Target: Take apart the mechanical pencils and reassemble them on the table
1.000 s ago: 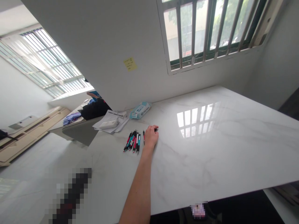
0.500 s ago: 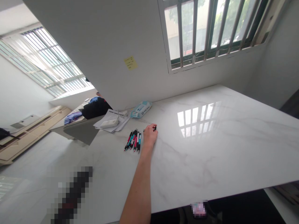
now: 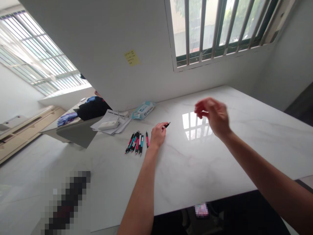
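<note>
My left hand (image 3: pixel 158 134) is closed around a dark pen (image 3: pixel 167 124) whose tip sticks out past the fingers to the right. Just left of that hand, a red and black pen (image 3: pixel 147 139) lies on the white marbled table (image 3: pixel 195 169). Farther left is a group of pens (image 3: pixel 134 143) in red, teal, white and black, lying side by side. My right hand (image 3: pixel 214 114) is raised over the table, blurred by motion, with its fingers curled; I cannot make out anything in it.
Behind the pens lie a pack of wipes (image 3: pixel 143 110) and papers (image 3: pixel 114 122) with a white device (image 3: pixel 109 125) on top. A grey panel (image 3: pixel 75 132) stands left of the papers. The wall carries a yellow note (image 3: pixel 131 58) and a barred window (image 3: pixel 220 29).
My right hand has come into view from the right. The red and black pen now shows beside my left hand, and the pen in that hand sticks out farther. The view has shifted slightly.
</note>
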`<state>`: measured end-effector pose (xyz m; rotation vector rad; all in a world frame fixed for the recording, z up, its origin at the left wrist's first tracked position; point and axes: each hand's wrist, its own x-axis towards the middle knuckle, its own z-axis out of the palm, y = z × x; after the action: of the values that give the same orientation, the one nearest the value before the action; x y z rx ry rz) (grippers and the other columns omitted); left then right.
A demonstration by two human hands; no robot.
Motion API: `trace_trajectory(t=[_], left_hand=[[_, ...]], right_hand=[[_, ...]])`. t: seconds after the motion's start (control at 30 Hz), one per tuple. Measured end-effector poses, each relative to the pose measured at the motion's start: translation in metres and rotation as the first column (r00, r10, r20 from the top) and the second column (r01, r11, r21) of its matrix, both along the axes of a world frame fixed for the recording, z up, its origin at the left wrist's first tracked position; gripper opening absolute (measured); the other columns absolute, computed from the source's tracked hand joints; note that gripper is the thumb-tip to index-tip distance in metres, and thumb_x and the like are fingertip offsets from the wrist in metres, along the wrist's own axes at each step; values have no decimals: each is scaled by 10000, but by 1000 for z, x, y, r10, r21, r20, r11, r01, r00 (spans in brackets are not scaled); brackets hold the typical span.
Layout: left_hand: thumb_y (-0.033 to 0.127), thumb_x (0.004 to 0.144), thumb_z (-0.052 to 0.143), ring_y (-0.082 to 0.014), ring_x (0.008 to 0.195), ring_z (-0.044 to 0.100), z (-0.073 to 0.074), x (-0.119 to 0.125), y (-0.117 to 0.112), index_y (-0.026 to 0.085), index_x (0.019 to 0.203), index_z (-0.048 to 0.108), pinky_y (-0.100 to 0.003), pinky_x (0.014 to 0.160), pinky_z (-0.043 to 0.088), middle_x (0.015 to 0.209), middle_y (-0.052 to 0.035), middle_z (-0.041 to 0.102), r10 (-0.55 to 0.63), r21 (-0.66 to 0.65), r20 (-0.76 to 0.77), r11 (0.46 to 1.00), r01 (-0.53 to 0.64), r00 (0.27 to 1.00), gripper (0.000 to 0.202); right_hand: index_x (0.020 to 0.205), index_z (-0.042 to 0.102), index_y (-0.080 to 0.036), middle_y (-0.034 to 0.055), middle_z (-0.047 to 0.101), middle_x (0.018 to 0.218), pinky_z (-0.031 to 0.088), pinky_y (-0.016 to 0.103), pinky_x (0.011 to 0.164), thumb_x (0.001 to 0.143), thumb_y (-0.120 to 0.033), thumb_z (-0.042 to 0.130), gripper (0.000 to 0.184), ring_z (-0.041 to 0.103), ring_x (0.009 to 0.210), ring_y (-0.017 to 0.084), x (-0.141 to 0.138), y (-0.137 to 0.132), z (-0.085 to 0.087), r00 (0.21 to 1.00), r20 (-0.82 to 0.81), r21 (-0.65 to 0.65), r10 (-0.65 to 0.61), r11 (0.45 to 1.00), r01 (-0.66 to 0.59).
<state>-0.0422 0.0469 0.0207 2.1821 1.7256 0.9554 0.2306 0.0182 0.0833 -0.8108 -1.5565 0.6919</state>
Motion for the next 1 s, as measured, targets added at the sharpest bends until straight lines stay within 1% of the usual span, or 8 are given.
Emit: trace_trajectory(t=[0.07, 0.13, 0.23, 0.3, 0.57, 0.7, 0.83, 1.0], left_hand=[[86, 949, 484, -188, 1116, 687, 2, 7, -2, 234, 1215, 737, -305, 1029, 526, 1228, -49, 749, -53, 35, 11, 998, 53, 999, 396], [88, 957, 475, -190, 1107, 683, 2, 16, -5, 225, 1222, 729, -306, 1019, 523, 1208, -56, 744, -97, 55, 16, 994, 96, 995, 392], [108, 969, 492, -178, 1034, 689, 0, 31, -9, 222, 1221, 727, -287, 966, 534, 1162, -56, 737, -181, 50, 21, 982, 180, 983, 363], [141, 978, 524, -162, 969, 691, -1, 42, -13, 231, 1218, 727, -267, 915, 545, 1146, -52, 728, -226, 38, 37, 974, 224, 974, 327], [255, 961, 650, -157, 895, 700, -5, 63, -20, 240, 1107, 748, -260, 834, 549, 1020, -35, 749, -287, -1, 139, 957, 290, 948, 176], [326, 947, 688, -152, 806, 697, -6, 62, -21, 248, 1049, 751, -264, 806, 528, 993, -20, 777, -212, -21, 159, 976, 218, 964, 143], [419, 974, 643, -140, 702, 658, -7, 64, -21, 260, 1029, 746, -250, 733, 480, 847, 6, 762, -148, -91, 157, 982, 163, 977, 197], [482, 1014, 533, -121, 595, 572, -7, 71, -23, 241, 1045, 722, -227, 657, 432, 685, 32, 676, -158, -170, 236, 965, 200, 959, 308]], right_hand=[[895, 696, -179, 59, 699, 796, 488, 301, 636, 1047, -596, 477, 495, 632, 689, 162, -7, 19, -22, 997, 63, -106, 42, 994, -35], [736, 642, -191, 28, 646, 671, 440, 307, 632, 970, -659, 567, 529, 592, 634, 160, -14, 36, -49, 982, 180, -221, 61, 975, -20], [665, 568, -206, -2, 598, 624, 381, 305, 628, 956, -693, 541, 568, 521, 596, 147, -19, 48, -82, 956, 283, -290, 77, 957, 9], [663, 548, -211, -9, 586, 626, 363, 300, 625, 964, -704, 508, 579, 503, 598, 146, -21, 47, -91, 945, 306, -297, 115, 955, -20], [628, 509, -215, -25, 505, 577, 343, 293, 597, 958, -705, 502, 592, 448, 575, 138, -22, 44, -97, 971, 189, -312, 148, 946, -84], [605, 488, -215, -30, 470, 561, 307, 297, 575, 948, -680, 542, 581, 403, 563, 130, -23, 47, -101, 976, 205, -291, 75, 957, -13], [575, 456, -219, -32, 450, 544, 299, 296, 561, 896, -694, 619, 596, 380, 550, 124, -23, 47, -100, 990, 132, -338, 47, 941, 0], [610, 515, -220, -24, 503, 572, 324, 295, 561, 848, -715, 682, 575, 404, 556, 128, -22, 49, -97, 998, -10, -338, 65, 939, -65]])
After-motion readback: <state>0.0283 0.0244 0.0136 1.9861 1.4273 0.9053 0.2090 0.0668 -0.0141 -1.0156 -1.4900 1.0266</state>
